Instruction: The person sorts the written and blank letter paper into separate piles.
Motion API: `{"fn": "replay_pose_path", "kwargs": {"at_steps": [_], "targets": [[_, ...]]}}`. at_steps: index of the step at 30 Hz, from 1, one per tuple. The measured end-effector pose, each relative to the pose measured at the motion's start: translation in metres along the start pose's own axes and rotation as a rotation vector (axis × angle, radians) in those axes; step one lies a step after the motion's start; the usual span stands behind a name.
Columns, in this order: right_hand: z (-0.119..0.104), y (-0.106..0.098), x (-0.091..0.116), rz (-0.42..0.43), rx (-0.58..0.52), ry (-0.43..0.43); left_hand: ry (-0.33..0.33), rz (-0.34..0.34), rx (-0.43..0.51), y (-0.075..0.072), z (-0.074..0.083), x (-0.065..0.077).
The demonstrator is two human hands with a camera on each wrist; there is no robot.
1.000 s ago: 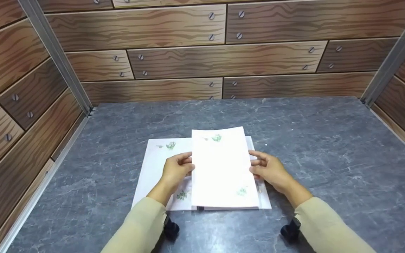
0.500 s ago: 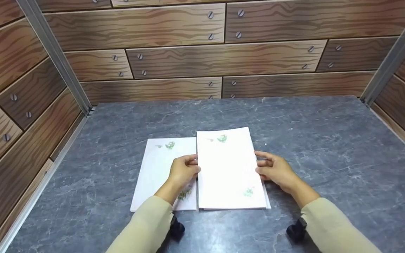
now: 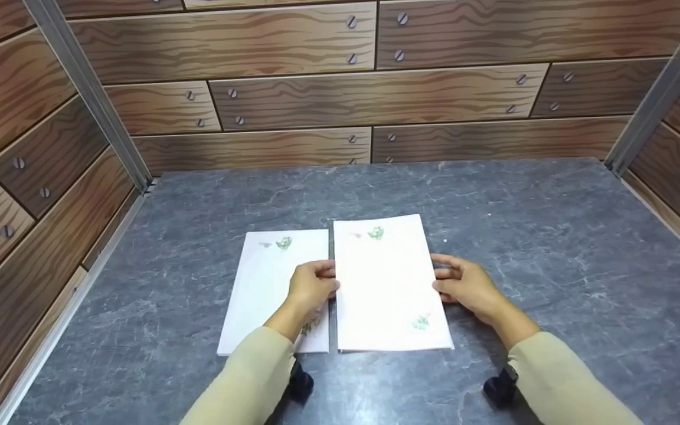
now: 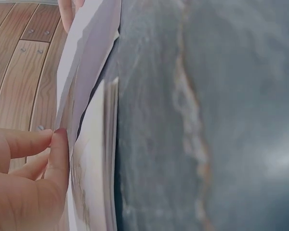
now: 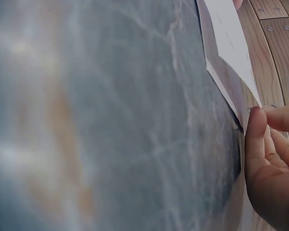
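Both hands hold a white sheet of paper point(image 3: 390, 283) with small green plant prints near its top left and bottom right. My left hand point(image 3: 311, 286) pinches its left edge between thumb and fingers; my right hand point(image 3: 467, 289) pinches the opposite edge. In the right wrist view, the held sheet point(image 5: 231, 43) bows above another pale sheet point(image 5: 226, 89) lying close to the table. To the left lies a stack of similar printed paper point(image 3: 263, 289), partly covered by my left hand and forearm. Its layered edge point(image 4: 110, 154) shows in the left wrist view.
The grey marbled table point(image 3: 540, 236) runs to a back wall point(image 3: 316, 100) with a wood-plank print. Metal corner posts point(image 3: 89, 94) stand at both sides. A black device point(image 3: 300, 382) sits at each wrist, below the tan sleeves.
Both hands have carried the sheet to the right. It overlapped the left stack earlier; now a narrow strip of table shows between them, and the sheet covers the paper beneath it.
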State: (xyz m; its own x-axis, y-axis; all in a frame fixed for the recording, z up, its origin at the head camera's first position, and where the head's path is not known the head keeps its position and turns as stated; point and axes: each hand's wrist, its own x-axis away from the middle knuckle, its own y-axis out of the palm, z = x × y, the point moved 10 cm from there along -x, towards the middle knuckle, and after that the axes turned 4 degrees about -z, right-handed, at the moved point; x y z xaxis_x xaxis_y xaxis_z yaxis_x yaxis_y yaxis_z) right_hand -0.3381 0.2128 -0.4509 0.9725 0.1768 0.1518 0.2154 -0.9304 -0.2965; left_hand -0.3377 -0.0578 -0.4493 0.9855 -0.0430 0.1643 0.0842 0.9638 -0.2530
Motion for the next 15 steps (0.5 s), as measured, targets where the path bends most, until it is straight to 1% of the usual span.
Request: {"fn": "replay_pose_path", "kwargs": {"at_steps": [5,10,15], "targets": [[-0.0024,-0.0016,0.0016,0.009,0.020,-0.016,-0.006,0.007,0.001,-0.0001,0.0003,0.0002],[-0.0042,-0.0024,0.0026,0.025,0.055,-0.034,0.001,0.010,-0.002,-0.0004,0.0009,0.0007],[-0.0039,-0.0035,0.0024,0.040,0.092,-0.042,0.019,-0.002,-0.020,0.0001,0.0020,0.0020]]}}
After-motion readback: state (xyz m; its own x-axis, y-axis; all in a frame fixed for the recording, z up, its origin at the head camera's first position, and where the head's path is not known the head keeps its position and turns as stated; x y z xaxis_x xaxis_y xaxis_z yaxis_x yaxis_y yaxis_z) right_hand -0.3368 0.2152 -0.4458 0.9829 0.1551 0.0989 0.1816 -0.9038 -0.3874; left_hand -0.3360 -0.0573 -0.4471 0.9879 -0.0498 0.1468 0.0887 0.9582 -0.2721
